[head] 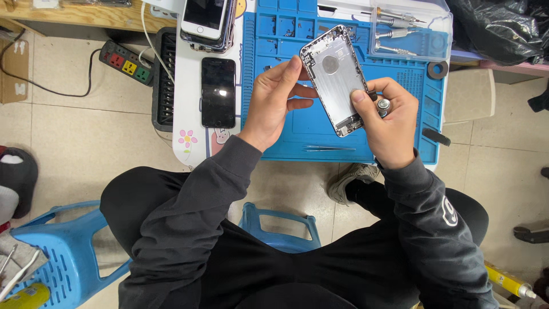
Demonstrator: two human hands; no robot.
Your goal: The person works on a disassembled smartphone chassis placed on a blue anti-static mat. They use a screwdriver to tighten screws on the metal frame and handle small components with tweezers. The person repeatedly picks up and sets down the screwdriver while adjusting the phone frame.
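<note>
Hands point(274, 103) point(392, 123) — phone housing point(337, 80) between them

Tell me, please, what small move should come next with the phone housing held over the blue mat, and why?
Probably bring the screwdriver tip to the lower edge. The left hand steadies the silver phone housing, inside face up, while the right hand pinches its lower corner with a screwdriver tucked in the palm, not yet on any screw.

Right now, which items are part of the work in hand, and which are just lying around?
In hand:
left hand and right hand hold the silver phone housing
small round part in right hand
blue repair mat

Lying about:
tweezers
black phone
phone stack
power strip
screwdriver tray
</note>
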